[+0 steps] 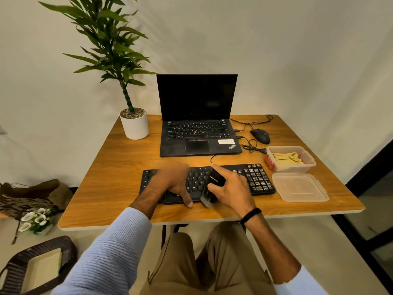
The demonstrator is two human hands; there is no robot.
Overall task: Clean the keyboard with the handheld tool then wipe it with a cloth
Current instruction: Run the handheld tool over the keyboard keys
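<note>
Over keyboard (pixel 257 179), right grip (pixel 231 188) wraps handheld tool (pixel 217 178); bristles (pixel 205 200) apparently touching.

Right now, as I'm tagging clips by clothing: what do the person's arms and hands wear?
The left hand and right hand are bare, with no gloves. The left sleeve and right sleeve are light blue, the left visibly ribbed knit, ending above the forearms. A black band circles the right wrist.

Black kb (pixel 255 179) flat on bench (pixel 110 188), near front edge. Black handheld brush (pixel 215 180) tilted over mid keys, bristles down. Yellow cloth (pixel 287 159) crumpled in clear tub (pixel 310 165) just right.
</note>
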